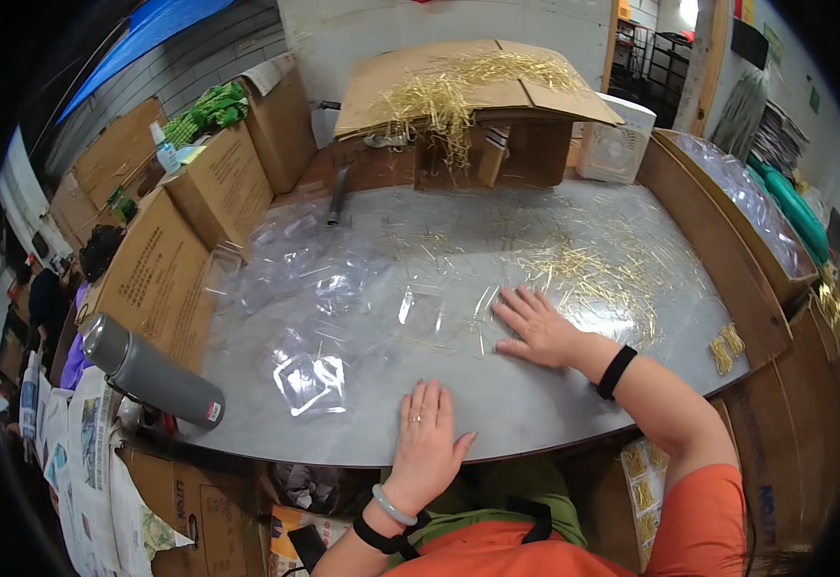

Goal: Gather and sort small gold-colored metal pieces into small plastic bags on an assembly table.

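My right hand [540, 330] lies palm down on the grey tabletop [535, 423], fingers spread and holding nothing. Its fingertips are beside a few loose thin gold-coloured sticks [482, 317], and a bigger scatter of gold sticks [598, 279] spreads just beyond it. Flat near the table's front edge rests my left hand [425, 428], its fingers stretched out with nothing in them. A small clear plastic tray [423, 313] sits between the hands and farther back. To the left of my left hand is another clear plastic tray [310, 385], by a heap of clear trays [319, 264].
A grey flask [150, 370] stands at the left edge. Cardboard boxes [165, 279] line that side. At the back, more gold sticks [439, 101] lie on a cardboard-topped box [535, 159], beside a white fan [615, 141]. A gold bundle [726, 349] lies at right.
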`<act>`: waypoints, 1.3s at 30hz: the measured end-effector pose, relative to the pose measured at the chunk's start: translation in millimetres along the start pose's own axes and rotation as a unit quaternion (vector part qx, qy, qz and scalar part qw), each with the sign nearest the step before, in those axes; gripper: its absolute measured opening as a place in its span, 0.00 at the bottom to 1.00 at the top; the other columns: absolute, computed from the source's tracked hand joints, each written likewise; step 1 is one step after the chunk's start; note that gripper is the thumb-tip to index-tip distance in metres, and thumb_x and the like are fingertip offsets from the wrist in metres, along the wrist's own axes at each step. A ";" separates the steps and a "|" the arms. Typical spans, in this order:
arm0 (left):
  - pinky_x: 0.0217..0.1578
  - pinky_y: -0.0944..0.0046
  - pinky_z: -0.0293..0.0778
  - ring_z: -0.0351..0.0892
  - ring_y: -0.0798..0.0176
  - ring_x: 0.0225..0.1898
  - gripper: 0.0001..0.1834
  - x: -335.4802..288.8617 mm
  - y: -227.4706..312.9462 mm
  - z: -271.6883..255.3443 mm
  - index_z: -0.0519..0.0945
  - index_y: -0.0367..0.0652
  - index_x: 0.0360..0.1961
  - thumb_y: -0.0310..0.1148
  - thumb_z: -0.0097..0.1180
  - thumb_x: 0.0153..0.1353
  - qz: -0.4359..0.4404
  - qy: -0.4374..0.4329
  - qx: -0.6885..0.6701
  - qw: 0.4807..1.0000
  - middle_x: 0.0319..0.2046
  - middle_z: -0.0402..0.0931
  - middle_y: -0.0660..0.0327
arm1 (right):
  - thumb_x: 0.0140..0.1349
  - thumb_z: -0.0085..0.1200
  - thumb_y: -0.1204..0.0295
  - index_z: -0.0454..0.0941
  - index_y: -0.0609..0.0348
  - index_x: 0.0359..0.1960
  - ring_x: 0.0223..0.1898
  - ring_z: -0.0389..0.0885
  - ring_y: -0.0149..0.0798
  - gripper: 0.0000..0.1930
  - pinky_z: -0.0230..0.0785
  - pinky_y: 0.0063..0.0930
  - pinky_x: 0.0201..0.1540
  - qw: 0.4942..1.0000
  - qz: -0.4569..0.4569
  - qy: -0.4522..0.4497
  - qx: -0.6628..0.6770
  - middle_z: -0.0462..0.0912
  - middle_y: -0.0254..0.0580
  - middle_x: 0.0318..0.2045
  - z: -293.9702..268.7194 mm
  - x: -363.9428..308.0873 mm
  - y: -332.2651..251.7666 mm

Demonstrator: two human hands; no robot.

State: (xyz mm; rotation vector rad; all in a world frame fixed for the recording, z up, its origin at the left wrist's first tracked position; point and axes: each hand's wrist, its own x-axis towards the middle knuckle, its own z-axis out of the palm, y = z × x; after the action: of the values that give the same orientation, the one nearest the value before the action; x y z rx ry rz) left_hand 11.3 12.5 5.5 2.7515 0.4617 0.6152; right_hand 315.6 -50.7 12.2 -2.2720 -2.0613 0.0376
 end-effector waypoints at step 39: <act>0.73 0.36 0.47 0.53 0.32 0.73 0.56 14.4 -12.3 -0.1 0.59 0.18 0.68 0.60 0.64 0.59 -0.089 -0.024 0.036 0.995 0.69 0.57 0.30 | 0.71 0.51 0.61 0.70 0.66 0.63 0.68 0.66 0.62 0.25 0.60 0.50 0.70 0.983 -0.155 0.048 0.085 0.70 0.60 0.65 -12.8 4.7 -91.0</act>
State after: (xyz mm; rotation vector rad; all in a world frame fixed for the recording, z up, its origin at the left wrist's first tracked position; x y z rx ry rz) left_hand 20.6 29.0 6.6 2.7444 0.7218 0.4967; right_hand 226.6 -37.9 31.6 -1.8012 -2.2381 0.0815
